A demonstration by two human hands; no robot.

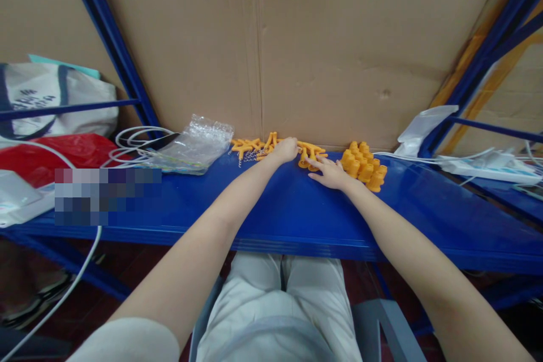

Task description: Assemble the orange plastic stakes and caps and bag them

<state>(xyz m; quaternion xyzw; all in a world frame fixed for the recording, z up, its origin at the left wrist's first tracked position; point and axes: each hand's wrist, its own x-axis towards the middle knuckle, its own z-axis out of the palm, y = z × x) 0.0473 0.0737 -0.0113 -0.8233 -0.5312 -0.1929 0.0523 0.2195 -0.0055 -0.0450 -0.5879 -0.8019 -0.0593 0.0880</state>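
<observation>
My left hand is closed over the pile of orange branching plastic pieces at the back of the table. What its fingers hold, if anything, is hidden. My right hand lies low over the table with its fingers stretched to the left. Its fingertips touch or nearly touch an orange flared-base piece, and a similar orange piece stands between the hands. Several orange cone-shaped plastic pieces stand grouped right beside my right hand. Small silver coiled bits lie among the branching pieces.
The blue table backs onto a cardboard panel between blue posts. Clear plastic bags and white cables lie to the left, near a red bag. At right are a white power strip and another cable.
</observation>
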